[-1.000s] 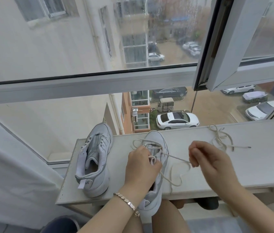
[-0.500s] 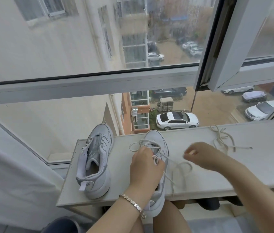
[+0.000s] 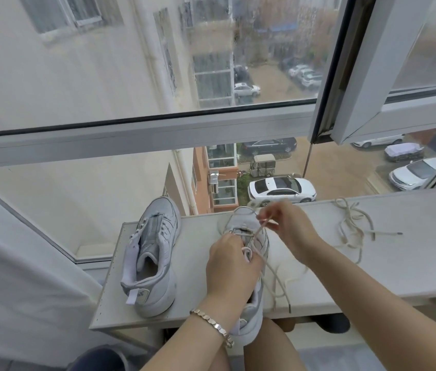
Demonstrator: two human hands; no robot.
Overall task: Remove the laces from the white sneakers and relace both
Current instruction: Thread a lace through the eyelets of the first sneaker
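Two white sneakers stand on a pale shelf [image 3: 190, 250] under the window. The left sneaker [image 3: 152, 253] has no lace and stands toe away from me. The right sneaker [image 3: 249, 266] is partly laced. My left hand [image 3: 230, 266] rests on its tongue and eyelets, fingers curled on the upper. My right hand [image 3: 283, 223] is over the toe and pinches the cream lace [image 3: 273, 274], drawn taut up from the eyelets. Its loose end trails over the shelf's front edge. A second loose lace [image 3: 353, 223] lies in a tangle on the shelf at the right.
The window pane [image 3: 131, 62] and its frame stand right behind the shelf, with an open sash [image 3: 366, 76] overhead at the right. A white curtain [image 3: 10, 277] hangs at the left. My knees are below the shelf's front edge.
My right hand has moved left and away from me, from beside the sneaker to above its toe, pulling the lace taut. My left hand stays on the sneaker.
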